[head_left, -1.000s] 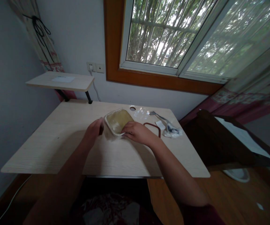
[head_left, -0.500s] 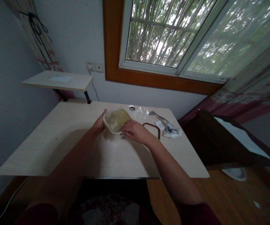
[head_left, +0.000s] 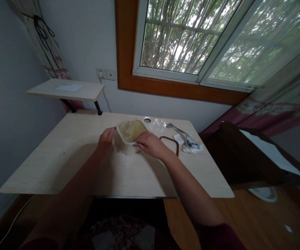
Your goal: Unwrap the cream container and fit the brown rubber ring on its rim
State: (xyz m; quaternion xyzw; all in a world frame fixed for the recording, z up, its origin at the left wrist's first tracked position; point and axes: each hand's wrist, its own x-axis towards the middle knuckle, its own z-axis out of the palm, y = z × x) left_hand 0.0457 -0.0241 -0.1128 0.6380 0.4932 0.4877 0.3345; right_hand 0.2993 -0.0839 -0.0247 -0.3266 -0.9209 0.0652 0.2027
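A small cream-coloured bin (head_left: 131,131) with a rounded rectangular mouth stands on the desk, tilted a little. A thin clear plastic bag (head_left: 120,147) lines it and hangs crumpled over the outside. My left hand (head_left: 106,138) is at the left of the rim, its fingers closed on the bag's edge. At the right front of the rim is my right hand (head_left: 148,143), with fingers inside the mouth and thumb outside, pinching the bag over the edge. To the right of my right hand lies a brown rounded frame (head_left: 176,143), partly hidden by my forearm.
Clear plastic packaging with dark contents (head_left: 191,145) lies at the desk's right side, beside a small white paper (head_left: 178,139). A raised shelf (head_left: 90,93) stands at the back left. The desk (head_left: 79,163) has a cable hole (head_left: 147,120) near its back edge.
My left hand has drawn back and turned at the rim's left side, its fingers now folded. The bin has tipped slightly more upright. My right hand stays at the front right rim.
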